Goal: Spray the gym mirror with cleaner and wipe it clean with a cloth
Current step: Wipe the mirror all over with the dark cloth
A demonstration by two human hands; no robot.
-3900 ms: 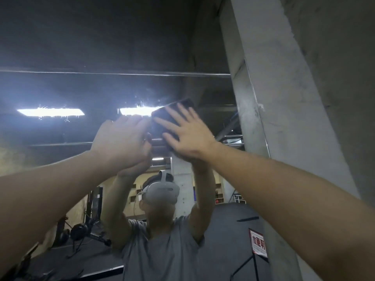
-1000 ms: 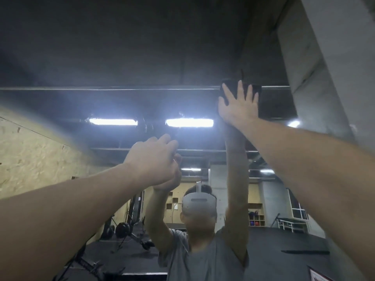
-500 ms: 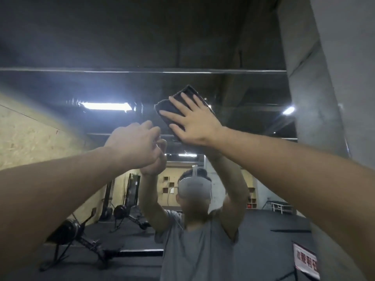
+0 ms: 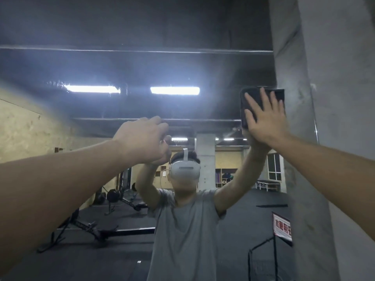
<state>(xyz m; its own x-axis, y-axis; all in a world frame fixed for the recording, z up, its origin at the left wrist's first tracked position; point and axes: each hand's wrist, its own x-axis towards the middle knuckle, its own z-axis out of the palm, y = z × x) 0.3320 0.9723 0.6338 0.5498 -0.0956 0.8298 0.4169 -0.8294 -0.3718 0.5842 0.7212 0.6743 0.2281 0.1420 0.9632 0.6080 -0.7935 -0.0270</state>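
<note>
Head view looks up at a big wall mirror (image 4: pixel 125 65), its right edge meeting a grey concrete pillar (image 4: pixel 334 98). The right hand (image 4: pixel 265 118) presses a dark folded cloth (image 4: pixel 251 98) flat against the glass near the mirror's upper right edge, just beside the pillar. The fingers (image 4: pixel 263 98) are straight and spread over the cloth, not curled round it. The cloth looks black, squarish and neatly folded, with its top and left edges showing past the hand.

The left hand (image 4: pixel 146 138) is raised near the middle of the mirror with its fingers curled; from behind I cannot tell whether it grasps anything.

The glass shows streaks and a hazy glare around two reflected ceiling lights (image 4: pixel 174 90). Reflected too are the person in a grey T-shirt (image 4: pixel 182 230), shelves (image 4: pixel 225 177) on the far wall whose contents are too small to make out, and a red and white sign (image 4: pixel 282 228) low at the right edge.
</note>
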